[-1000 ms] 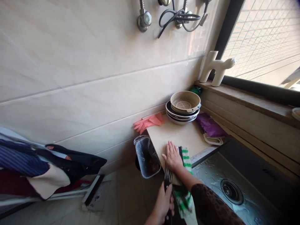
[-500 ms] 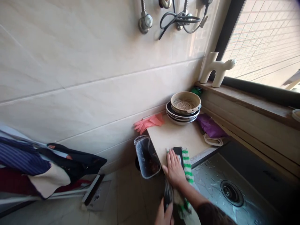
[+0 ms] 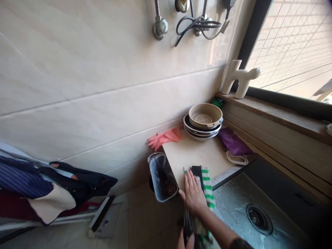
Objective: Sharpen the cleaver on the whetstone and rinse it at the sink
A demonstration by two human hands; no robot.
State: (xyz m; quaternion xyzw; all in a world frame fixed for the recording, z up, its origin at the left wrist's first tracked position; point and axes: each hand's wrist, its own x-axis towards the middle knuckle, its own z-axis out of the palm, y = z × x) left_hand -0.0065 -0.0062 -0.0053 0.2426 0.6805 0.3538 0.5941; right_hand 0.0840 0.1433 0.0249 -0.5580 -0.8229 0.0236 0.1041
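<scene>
My right hand [image 3: 194, 195] lies flat, palm down, with its fingers stretched out over what looks like a knife blade. The knife's black handle [image 3: 187, 230] is at the bottom, where my left hand [image 3: 184, 240] wraps round it, partly cut off by the frame. Under my right fingers is a black, bar-shaped block [image 3: 197, 172] with a pale strip, possibly a sharpening stone. It rests on a green and white striped cloth [image 3: 207, 185] at the counter's front edge. Most of the blade is hidden by my right hand.
The pale counter [image 3: 192, 152] bears stacked bowls [image 3: 199, 135] under a beige strainer [image 3: 204, 116], pink gloves [image 3: 166, 138] and a purple bag [image 3: 234, 141]. A wet sink [image 3: 233, 204] lies right. Below left stands a lined bin [image 3: 158, 173]. Clothes [image 3: 85, 183] hang far left.
Both hands appear slightly lower in the view, along with the counter, as the camera tilts a little. My left hand has shifted slightly right with the handle; my right hand stays pressed flat.
</scene>
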